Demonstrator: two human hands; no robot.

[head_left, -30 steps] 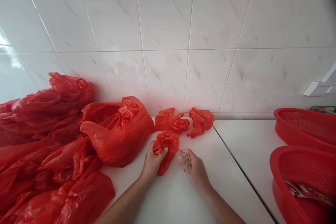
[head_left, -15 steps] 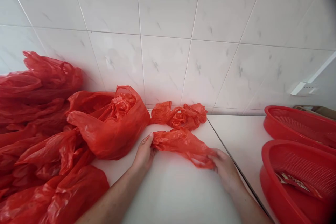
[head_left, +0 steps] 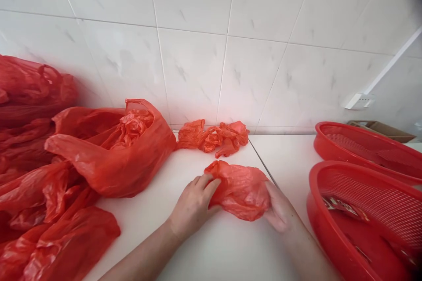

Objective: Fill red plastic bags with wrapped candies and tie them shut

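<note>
A crumpled red plastic bag is held just above the white tabletop, between both hands. My left hand grips its left end, with the fingers curled over the edge and the thumb lower down. At the other end, my right hand has hold of the bag; part of its fingers is hidden behind the thin plastic. Behind the held bag lies a row of small crumpled red bags against the wall. To the left stands a larger open red bag with more crumpled red plastic inside.
A heap of red plastic bags fills the left side. On the right, a red basket holds printed packets, with another red basket behind it. A cardboard box sits farther back. Tiled wall closes off the rear.
The held bag was stretched out lengthwise between my hands; now it is bunched shorter and wider. My left hand has moved right, closer to my right hand. The view has shifted a little right.
</note>
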